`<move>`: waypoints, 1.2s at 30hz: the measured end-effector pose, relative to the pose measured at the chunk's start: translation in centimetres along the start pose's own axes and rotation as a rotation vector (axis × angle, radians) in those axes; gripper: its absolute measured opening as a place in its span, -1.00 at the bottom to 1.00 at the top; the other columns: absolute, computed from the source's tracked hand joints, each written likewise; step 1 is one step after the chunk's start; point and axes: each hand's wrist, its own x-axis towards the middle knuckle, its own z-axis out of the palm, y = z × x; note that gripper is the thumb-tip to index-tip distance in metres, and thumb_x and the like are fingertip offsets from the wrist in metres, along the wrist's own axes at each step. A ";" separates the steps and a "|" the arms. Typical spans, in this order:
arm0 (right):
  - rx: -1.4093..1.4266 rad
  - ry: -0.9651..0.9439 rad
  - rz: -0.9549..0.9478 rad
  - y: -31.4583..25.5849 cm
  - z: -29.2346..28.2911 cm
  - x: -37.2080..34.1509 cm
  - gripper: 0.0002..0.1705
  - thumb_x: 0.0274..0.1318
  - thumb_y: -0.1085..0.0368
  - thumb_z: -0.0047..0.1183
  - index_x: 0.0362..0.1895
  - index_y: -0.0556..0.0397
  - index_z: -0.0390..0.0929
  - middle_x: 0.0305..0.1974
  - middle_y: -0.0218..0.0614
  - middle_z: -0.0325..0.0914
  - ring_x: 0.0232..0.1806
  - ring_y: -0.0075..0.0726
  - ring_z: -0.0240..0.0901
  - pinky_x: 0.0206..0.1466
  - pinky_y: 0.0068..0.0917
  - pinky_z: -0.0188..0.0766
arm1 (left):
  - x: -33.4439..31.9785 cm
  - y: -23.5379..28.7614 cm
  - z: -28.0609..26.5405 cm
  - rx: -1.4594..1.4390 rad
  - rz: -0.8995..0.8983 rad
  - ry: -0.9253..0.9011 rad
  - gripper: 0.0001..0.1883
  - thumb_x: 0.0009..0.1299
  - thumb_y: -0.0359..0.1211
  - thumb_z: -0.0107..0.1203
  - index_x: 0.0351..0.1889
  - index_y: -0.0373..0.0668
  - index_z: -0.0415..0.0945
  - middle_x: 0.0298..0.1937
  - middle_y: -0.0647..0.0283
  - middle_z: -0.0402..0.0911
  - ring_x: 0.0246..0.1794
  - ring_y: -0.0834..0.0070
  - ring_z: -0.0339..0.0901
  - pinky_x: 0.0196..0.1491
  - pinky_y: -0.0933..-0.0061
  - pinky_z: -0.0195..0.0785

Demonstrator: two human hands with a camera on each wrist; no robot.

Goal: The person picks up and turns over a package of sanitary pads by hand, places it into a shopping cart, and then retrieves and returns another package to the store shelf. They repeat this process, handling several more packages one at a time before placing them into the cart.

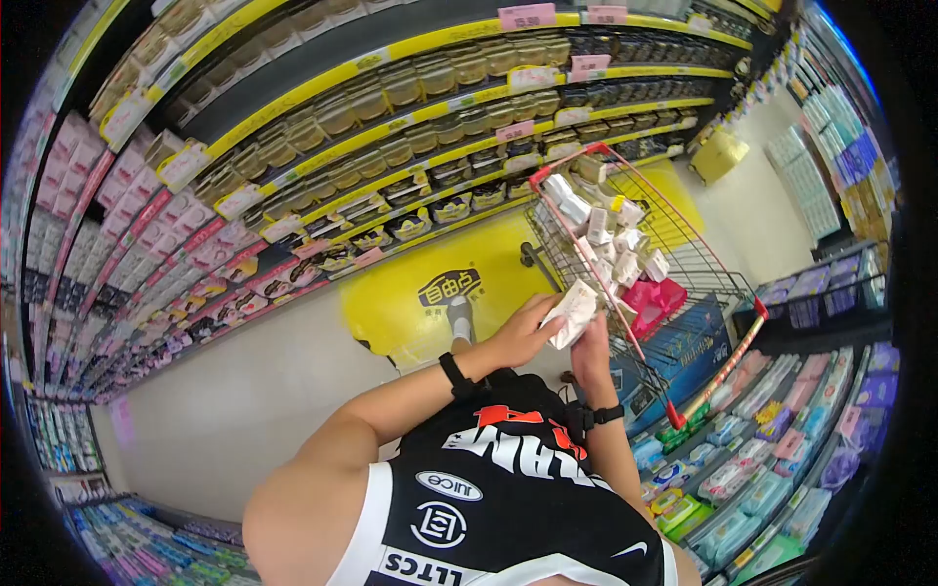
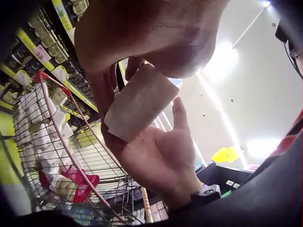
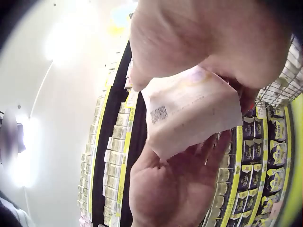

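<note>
The person in the black sleeveless top with white edging (image 1: 528,508) has both hands together in front of the body, clamped on one small white rectangular packet (image 1: 575,314). The left hand (image 1: 520,337) grips it from the left, thumb and fingers about its end, while the right hand (image 1: 590,350) holds its right side; exactly how each fingertip lies behind it I can't tell. One face of the packet carries a dark printed square code. It is up in the air, just beside the left rim of a wire shopping cart with red corners (image 1: 598,148), which stands to the right. In the cart lies a heap of similar white packets (image 1: 606,244), with a bright pink-red bag (image 1: 655,305) nearer the handle end and a large blue printed box (image 1: 674,352) low down there. A yellow floor panel with black lettering (image 1: 381,303) spreads out ahead. Beyond it, on the far side, rise long shelves with yellow edge strips (image 1: 420,46), packed in rows; pink packs (image 1: 68,156) fill the left, purple and teal ones the right.
</note>
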 end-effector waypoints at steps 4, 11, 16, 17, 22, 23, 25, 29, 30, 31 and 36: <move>0.084 0.099 -0.068 -2.0 1.1 -0.1 -0.55 0.49 0.30 -0.31 0.37 0.12 0.18 0.30 -0.15 0.34 0.34 -0.22 0.31 0.42 -0.27 0.22 | 0.5 1.2 -0.3 -0.086 -0.045 0.225 -0.63 0.53 -0.31 0.03 0.23 -0.27 0.38 0.12 0.03 0.43 0.14 0.24 0.45 0.05 0.33 0.43; -0.085 0.091 -0.138 -1.5 -2.3 -0.7 -0.63 0.48 0.33 -0.20 0.28 0.14 0.21 0.24 -0.12 0.41 0.26 -0.22 0.41 0.35 -0.25 0.35 | 1.2 1.0 -0.8 -0.017 -0.061 0.200 -0.78 0.48 -0.41 0.05 0.04 -0.22 0.52 -0.11 0.14 0.56 -0.12 0.30 0.57 -0.12 0.40 0.46; 0.067 0.087 -0.048 -2.3 -2.4 -0.6 -0.47 0.44 0.29 -0.12 0.40 0.14 0.12 0.28 -0.13 0.38 0.30 -0.13 0.39 0.38 -0.14 0.34 | 1.2 -0.5 0.4 -0.199 -0.140 0.064 -0.70 0.54 -0.29 0.00 0.05 -0.32 0.54 -0.19 0.07 0.66 -0.21 0.34 0.62 -0.14 0.41 0.45; 0.092 0.028 -0.027 -2.2 -2.7 -0.7 -0.42 0.42 0.26 -0.08 0.42 0.14 0.11 0.29 -0.13 0.38 0.31 -0.12 0.38 0.39 -0.13 0.33 | 1.2 -0.9 0.5 -0.272 -0.164 0.005 -0.68 0.55 -0.27 -0.01 0.06 -0.33 0.54 -0.18 0.06 0.67 -0.22 0.35 0.62 -0.14 0.41 0.45; 0.045 -0.079 0.054 -1.4 -3.1 -1.0 -0.24 0.31 0.10 0.13 0.43 0.15 0.10 0.29 -0.16 0.37 0.30 -0.11 0.38 0.38 -0.13 0.32 | 1.4 1.6 0.5 -0.034 -0.031 -0.101 -0.08 0.38 0.00 0.23 0.50 -0.37 0.05 0.35 -0.13 0.42 0.36 0.08 0.40 0.35 0.24 0.24; 0.001 -0.069 0.060 -1.1 -3.3 -0.9 -0.22 0.29 0.08 0.15 0.43 0.15 0.10 0.29 -0.16 0.38 0.29 -0.11 0.38 0.38 -0.14 0.32 | 1.2 2.0 0.6 -0.008 -0.043 -0.119 -0.04 0.35 0.00 0.25 0.51 -0.36 0.02 0.34 -0.15 0.42 0.34 0.05 0.41 0.34 0.23 0.26; -0.069 -0.083 0.086 -1.1 -3.4 -1.0 -0.11 0.20 -0.01 0.26 0.42 0.15 0.12 0.27 -0.20 0.39 0.28 -0.16 0.38 0.35 -0.21 0.34 | 0.9 3.2 0.7 0.044 -0.067 -0.159 0.03 0.29 0.01 0.30 0.53 -0.34 -0.04 0.32 -0.17 0.43 0.32 0.00 0.43 0.33 0.22 0.28; -0.098 -0.066 0.051 -0.9 -2.8 -0.2 -0.10 0.18 -0.07 0.28 0.40 0.15 0.17 0.25 -0.22 0.39 0.27 -0.21 0.38 0.31 -0.26 0.35 | 1.5 1.9 1.1 -0.016 -0.089 -0.169 0.02 0.28 -0.01 0.30 0.54 -0.29 -0.03 0.32 -0.18 0.43 0.27 -0.03 0.47 0.28 0.18 0.31; -0.114 -0.082 0.027 -0.8 -3.0 -0.1 -0.15 0.24 -0.08 0.21 0.40 0.14 0.17 0.26 -0.23 0.39 0.27 -0.21 0.37 0.33 -0.25 0.33 | 1.6 1.7 1.1 -0.011 -0.104 -0.175 -0.01 0.28 -0.02 0.30 0.53 -0.27 0.01 0.30 -0.16 0.45 0.25 -0.02 0.48 0.26 0.18 0.33; -0.131 -0.098 0.003 -0.8 -3.0 -0.1 -0.19 0.30 -0.09 0.14 0.40 0.14 0.18 0.26 -0.23 0.39 0.28 -0.20 0.37 0.34 -0.25 0.31 | 1.9 2.1 0.9 -0.007 -0.120 -0.181 -0.04 0.29 -0.02 0.29 0.52 -0.26 0.05 0.27 -0.15 0.47 0.23 -0.02 0.49 0.24 0.17 0.34; 0.132 0.098 0.007 -2.3 -1.7 0.9 -0.41 0.55 -0.03 -0.37 0.42 0.10 0.18 0.33 -0.21 0.34 0.36 -0.19 0.28 0.45 -0.21 0.14 | 3.0 1.6 1.1 0.154 0.035 0.029 -0.29 0.33 -0.13 0.27 0.37 -0.24 0.29 0.11 -0.06 0.54 0.10 0.03 0.54 0.14 0.19 0.39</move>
